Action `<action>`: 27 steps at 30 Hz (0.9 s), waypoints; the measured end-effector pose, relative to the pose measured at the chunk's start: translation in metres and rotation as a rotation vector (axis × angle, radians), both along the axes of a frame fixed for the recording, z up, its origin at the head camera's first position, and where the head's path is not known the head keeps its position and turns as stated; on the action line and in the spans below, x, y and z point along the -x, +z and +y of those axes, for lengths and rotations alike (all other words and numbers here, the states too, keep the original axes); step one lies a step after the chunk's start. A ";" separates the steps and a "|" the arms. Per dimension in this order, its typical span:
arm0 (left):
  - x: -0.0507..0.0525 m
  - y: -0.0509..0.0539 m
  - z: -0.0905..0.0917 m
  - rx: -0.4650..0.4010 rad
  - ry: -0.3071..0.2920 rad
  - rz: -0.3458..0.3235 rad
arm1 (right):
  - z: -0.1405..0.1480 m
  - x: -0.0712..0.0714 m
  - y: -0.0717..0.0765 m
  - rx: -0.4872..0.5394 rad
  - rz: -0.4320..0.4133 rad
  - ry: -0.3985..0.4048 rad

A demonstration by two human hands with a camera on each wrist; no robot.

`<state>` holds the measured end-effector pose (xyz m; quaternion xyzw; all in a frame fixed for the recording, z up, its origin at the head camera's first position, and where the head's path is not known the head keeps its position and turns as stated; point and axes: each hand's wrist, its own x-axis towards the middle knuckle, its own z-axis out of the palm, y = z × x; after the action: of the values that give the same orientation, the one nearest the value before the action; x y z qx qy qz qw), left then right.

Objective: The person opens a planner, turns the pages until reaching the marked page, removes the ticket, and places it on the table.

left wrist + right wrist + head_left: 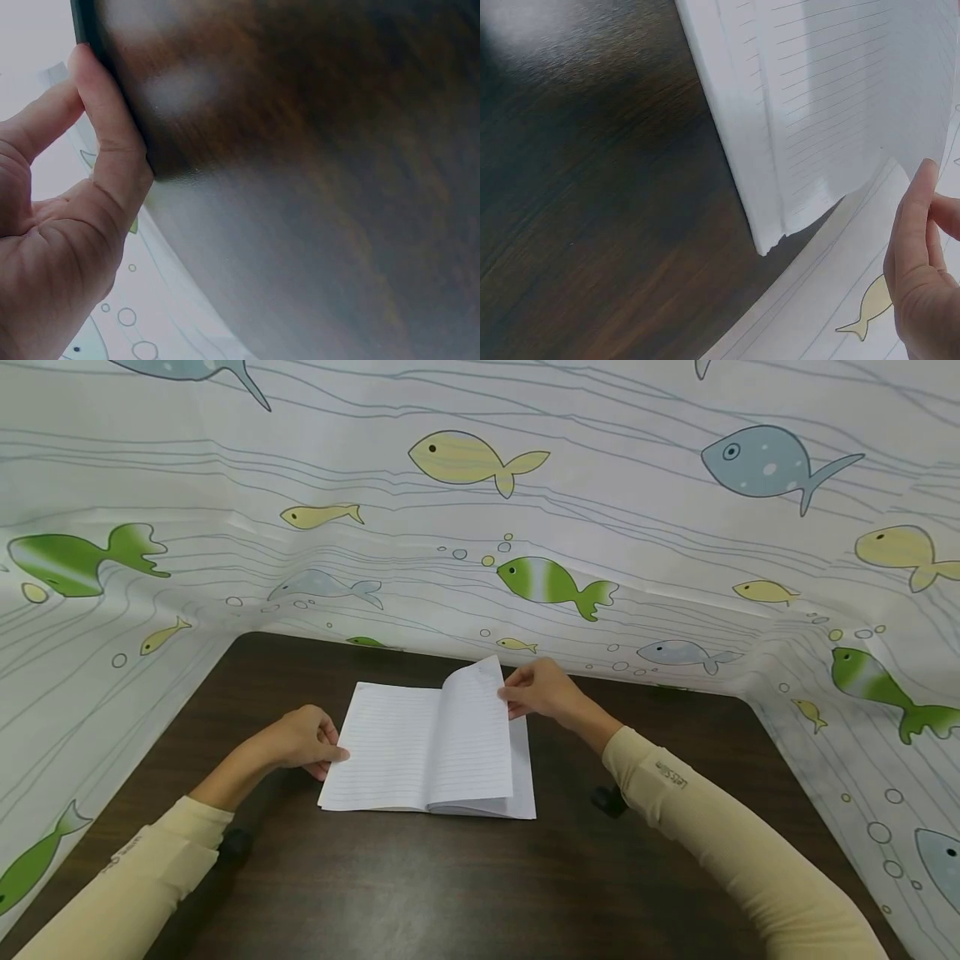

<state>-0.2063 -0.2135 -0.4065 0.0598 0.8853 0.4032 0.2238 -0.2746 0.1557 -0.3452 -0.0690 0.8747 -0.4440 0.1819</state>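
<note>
An open lined notebook [386,747] lies on the dark wooden table, its white pages facing up. My left hand [303,743] holds the notebook's left edge, the thumb over the page margin. On the other side my right hand [546,691] pinches a lined page [474,735] near its upper right corner. That page is raised and curved, standing off the pages below it. In the right wrist view the raised page [840,97] bends up toward the fingers of the right hand [922,270]. The left wrist view shows the left hand [82,202] with its thumb and a finger close together.
Dark wood table [360,885] extends around the notebook. White sheeting [637,535] printed with fish and wavy lines rises along the back and both sides. A small black object [609,802] shows by the right sleeve, another dark one [236,845] by the left sleeve.
</note>
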 end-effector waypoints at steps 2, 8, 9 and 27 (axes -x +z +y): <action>0.000 -0.001 0.000 -0.003 0.001 -0.001 | -0.003 0.000 0.001 0.008 -0.002 0.006; 0.000 -0.001 0.000 -0.004 -0.001 0.002 | -0.011 0.000 0.002 0.030 -0.009 0.009; 0.000 -0.001 -0.001 -0.004 -0.002 0.002 | -0.012 0.000 0.002 0.034 -0.011 0.007; 0.001 -0.002 0.000 0.004 0.007 0.002 | -0.043 0.001 0.004 0.072 -0.035 0.018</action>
<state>-0.2075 -0.2137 -0.4086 0.0567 0.8864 0.4023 0.2218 -0.2752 0.1132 -0.3409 -0.0757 0.8541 -0.4746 0.1989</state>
